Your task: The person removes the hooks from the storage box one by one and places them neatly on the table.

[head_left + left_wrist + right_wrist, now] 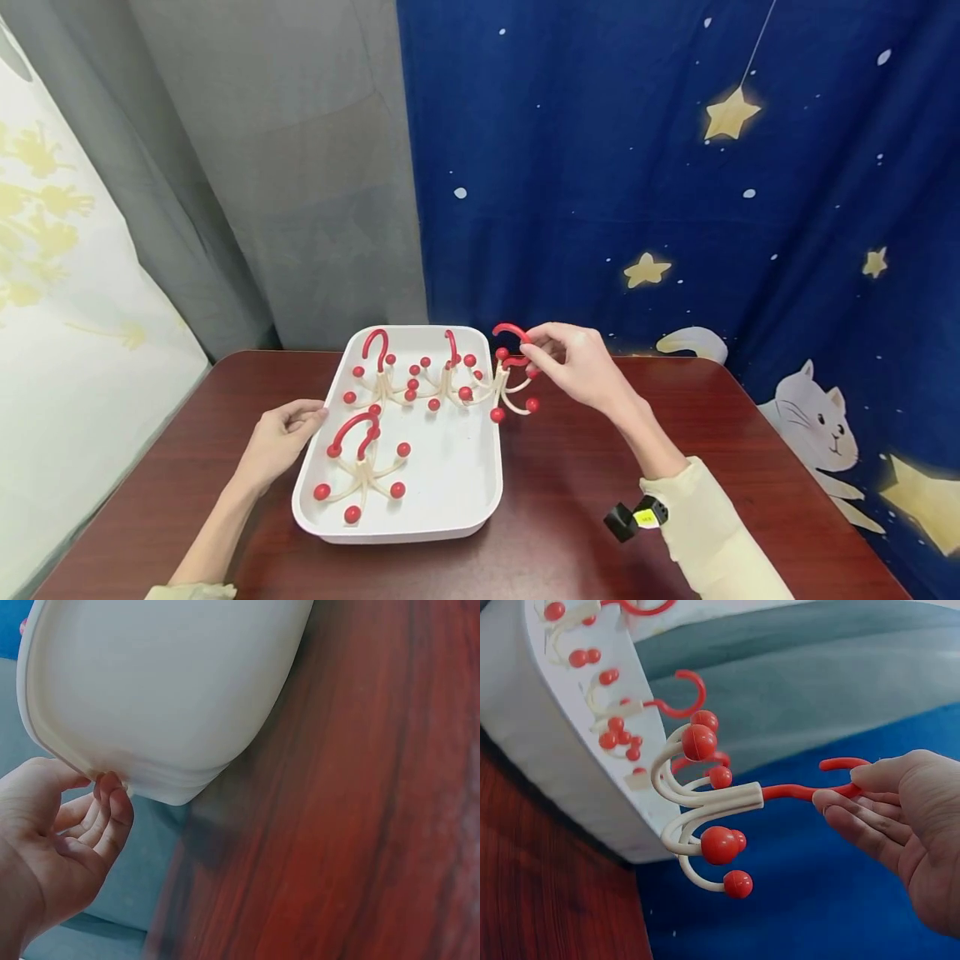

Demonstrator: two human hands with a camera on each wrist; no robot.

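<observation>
Head view. In your right hand [573, 362] you hold the red-hooked hanger [500, 382], thumb and fingers closed on its hook, at the far right rim of the white tray [450, 483]; whether ball tips meet that rim you cannot tell. It looks light and stiff, probably plastic, its glossy hook perhaps a little slippery. The pale stem should offer your steadiest hold; the slim curved arms look the likeliest to snap or tangle. Within the tray stand the near hanger [363, 473], the far left hanger [382, 383] and the middle hanger [447, 380]. Your left hand [277, 442] is at the tray's left rim. Beneath lies a reddish-brown wood-grain table [585, 483]; behind it hang a gray curtain [322, 167] and a starry blue curtain [540, 217], with a pale patterned cloth [75, 358] at left.

Left wrist view. Your thumb and curled fingers pinch the tray's rim at a corner; its smooth wall seems rigid.

Right wrist view. Your thumb and forefinger pinch the hook narrowly, the other fingers bent beside them. The stem points toward the tray, its ball-tipped arms curving back toward your hand.
</observation>
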